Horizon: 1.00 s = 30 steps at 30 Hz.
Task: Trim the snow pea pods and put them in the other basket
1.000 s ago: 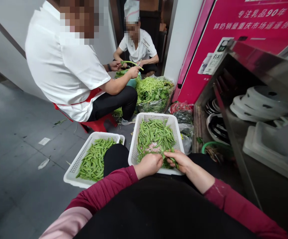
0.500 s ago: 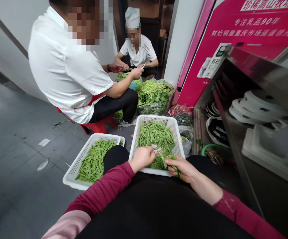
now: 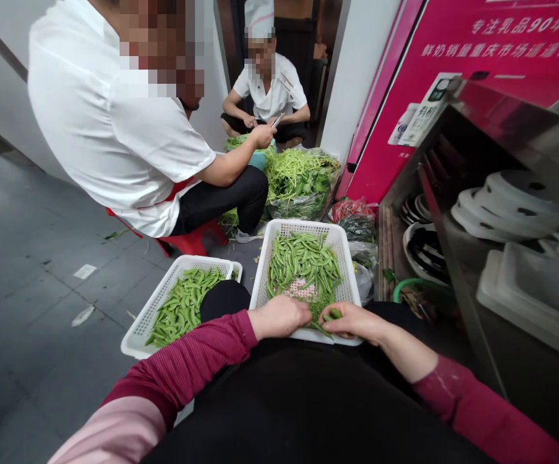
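Note:
A white perforated basket (image 3: 351, 258) stands before my lap, with green pea pods (image 3: 303, 258) heaped at its far end and thin green trimmings (image 3: 325, 299) at its near end. My right hand (image 3: 354, 321) is closed around a few pea pods (image 3: 332, 314) over the near right corner. Close beside it, my left hand (image 3: 284, 316) is curled with its fingertips pointing toward the right hand; what it may pinch is hidden. To the left, a second white basket (image 3: 137, 335) holds many more pods, partly covered by my knee.
A co-worker in white sits on a red stool (image 3: 199, 238) at the left; another person squats behind. A bag of leafy greens (image 3: 303, 177) lies beyond the basket. At the right stand a metal shelf with stacked white dishes (image 3: 511, 200) and a green-rimmed tub (image 3: 424, 283).
My left hand has moved right and slightly down, closer to my right hand. The pods in my right hand have dropped lower over the basket. The seated co-worker has leaned left.

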{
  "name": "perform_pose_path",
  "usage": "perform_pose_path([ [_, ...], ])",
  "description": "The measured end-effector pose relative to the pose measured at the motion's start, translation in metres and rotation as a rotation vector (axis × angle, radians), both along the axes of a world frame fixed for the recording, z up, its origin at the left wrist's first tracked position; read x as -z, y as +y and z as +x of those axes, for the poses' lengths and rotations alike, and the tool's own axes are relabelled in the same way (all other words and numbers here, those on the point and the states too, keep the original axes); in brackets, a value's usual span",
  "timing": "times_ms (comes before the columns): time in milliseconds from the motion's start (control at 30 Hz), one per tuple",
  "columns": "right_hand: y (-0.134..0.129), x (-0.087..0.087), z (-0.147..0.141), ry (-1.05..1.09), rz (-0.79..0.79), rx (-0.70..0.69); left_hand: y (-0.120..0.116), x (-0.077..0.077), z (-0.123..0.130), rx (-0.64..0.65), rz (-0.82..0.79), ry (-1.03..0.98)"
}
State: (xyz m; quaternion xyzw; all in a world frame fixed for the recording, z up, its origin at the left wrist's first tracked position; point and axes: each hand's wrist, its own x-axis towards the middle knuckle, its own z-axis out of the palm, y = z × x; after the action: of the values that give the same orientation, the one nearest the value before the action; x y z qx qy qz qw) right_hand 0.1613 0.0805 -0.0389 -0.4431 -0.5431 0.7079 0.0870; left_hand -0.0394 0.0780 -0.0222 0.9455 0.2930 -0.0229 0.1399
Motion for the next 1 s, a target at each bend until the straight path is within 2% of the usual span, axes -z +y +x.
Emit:
perform_pose_path([
  [100, 0.007, -0.009, -0.007, -0.137, 0.309, -0.273, 0.003, -0.003, -0.001, -0.020, -0.306, -0.050],
  [167, 0.008, -0.013, -0.013, -0.109, 0.443, -0.333, 0.004, -0.004, -0.002, -0.125, -0.595, -0.182],
  [233, 0.009, -0.012, -0.020, -0.022, 0.470, -0.219, 0.006, 0.000, -0.002, -0.277, -0.882, -0.426],
  [300, 0.012, -0.004, -0.025, 0.079, 0.437, 0.037, 0.007, 0.010, -0.002, -0.469, -1.030, -0.703],
  [367, 0.023, 0.010, -0.028, 0.104, 0.413, 0.366, 0.009, 0.023, -0.002, -0.647, -1.007, -0.861],
  [400, 0.032, 0.018, -0.028, 0.069, 0.419, 0.501, 0.009, 0.030, -0.002, -0.715, -0.962, -0.846],
  [433, 0.042, 0.027, -0.028, -0.012, 0.448, 0.594, 0.010, 0.037, -0.004, -0.758, -0.901, -0.769],
  [467, 0.054, 0.035, -0.028, -0.147, 0.509, 0.587, 0.010, 0.043, -0.006, -0.770, -0.818, -0.654],
  [500, 0.065, 0.043, -0.029, -0.320, 0.597, 0.497, 0.009, 0.049, -0.008, -0.752, -0.715, -0.524],
  [567, 0.083, 0.057, -0.031, -0.635, 0.784, 0.184, 0.007, 0.057, -0.012, -0.651, -0.491, -0.311],
  [633, 0.093, 0.069, -0.037, -0.776, 0.891, -0.068, 0.004, 0.059, -0.014, -0.569, -0.324, -0.212],
  [667, 0.095, 0.073, -0.041, -0.783, 0.908, -0.135, 0.003, 0.058, -0.014, -0.557, -0.295, -0.192],
  [767, 0.093, 0.080, -0.050, -0.779, 0.939, -0.260, 0.001, 0.053, -0.012, -0.555, -0.361, -0.168],
  [833, 0.092, 0.078, -0.049, -0.785, 0.964, -0.318, 0.000, 0.051, -0.012, -0.561, -0.414, -0.172],
  [1000, 0.085, 0.055, -0.026, -0.698, 1.024, -0.402, 0.006, 0.048, -0.011, -0.732, -0.321, -0.323],
])
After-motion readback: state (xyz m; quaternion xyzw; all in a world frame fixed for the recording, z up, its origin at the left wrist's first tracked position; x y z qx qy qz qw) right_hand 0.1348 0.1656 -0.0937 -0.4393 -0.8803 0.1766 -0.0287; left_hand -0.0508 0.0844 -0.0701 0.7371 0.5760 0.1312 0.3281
